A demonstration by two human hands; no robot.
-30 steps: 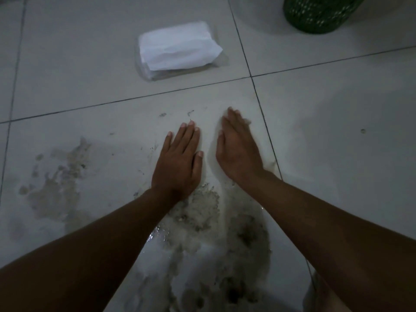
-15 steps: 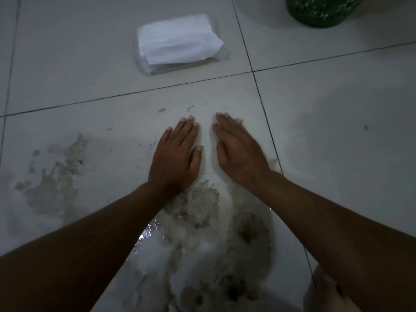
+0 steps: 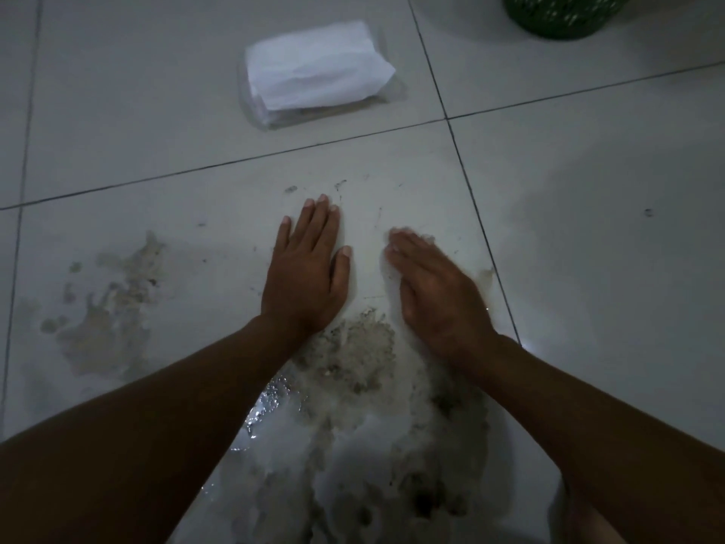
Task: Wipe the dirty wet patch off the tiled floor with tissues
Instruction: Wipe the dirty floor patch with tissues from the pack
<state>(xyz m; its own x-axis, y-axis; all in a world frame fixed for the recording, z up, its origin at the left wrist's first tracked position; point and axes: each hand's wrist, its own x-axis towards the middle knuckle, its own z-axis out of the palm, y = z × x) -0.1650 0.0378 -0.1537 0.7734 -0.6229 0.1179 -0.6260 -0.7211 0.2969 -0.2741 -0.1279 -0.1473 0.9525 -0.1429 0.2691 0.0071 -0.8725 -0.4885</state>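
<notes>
Left hand: palm down, flat on the tiled floor, fingers straight and close together, pointing far, thumb out to the right. It holds nothing. The forearm runs in from the near left corner.

Right hand: palm down, fingers straight and angled far-left. A thin white tissue lies pressed flat beneath it, its edges showing around the fingertips and along the thumb side. Fingertips are blurred. The forearm enters from the near right.

The two hands lie side by side, apart, with bare tile between them.

Dirty wet patch: grey-brown, glistening, starts at both wrists and spreads near, between the forearms. A second, drier smear lies to the left.

Tissue pack: far, on the next tile. Green basket: far right, cut off by the frame.
</notes>
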